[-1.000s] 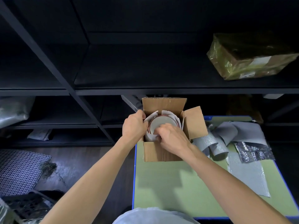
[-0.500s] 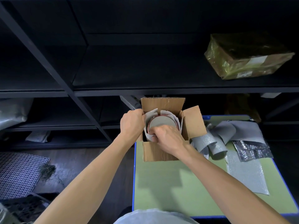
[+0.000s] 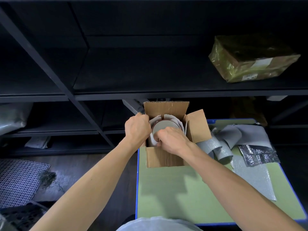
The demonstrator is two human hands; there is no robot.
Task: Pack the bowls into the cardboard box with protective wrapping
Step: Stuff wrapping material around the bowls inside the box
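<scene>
Cardboard box (image 3: 164, 157) sat at the near-left corner of the green table (image 3: 175, 189), flaps open. Bowl (image 3: 164, 129) was inside it, upside down by the look of the flat grey disc with a red rim, ringed by white wrapping (image 3: 179, 125) that stood up between bowl and box walls.

Left hand (image 3: 137, 130) was at the box's left wall, fingers curled closed over the wall edge or the wrap there; which of the two, can't tell. Right hand (image 3: 172, 140) was curled inside the box at the bowl's near rim, fingertips tucked down and hidden, apparently pinching the wrap.

Risks, as judged:
- Wrap looked uneven, with a gap at the far side. Pushing down on one side only could bunch it and leave bowl against cardboard.
- Box sat right at the table edge. A leftward shove from either hand could slide it off.
- Pressing on the near rim could tip the bowl and wedge it crooked.

Versus a second earlier: the left hand had moved slightly toward the far-left corner, thumb up by the rear flap. The right hand had shifted left and lower along the near rim, exposing more of the disc. Box and spare grey wrapping sheets (image 3: 233, 139) on the table hadn't moved.
</scene>
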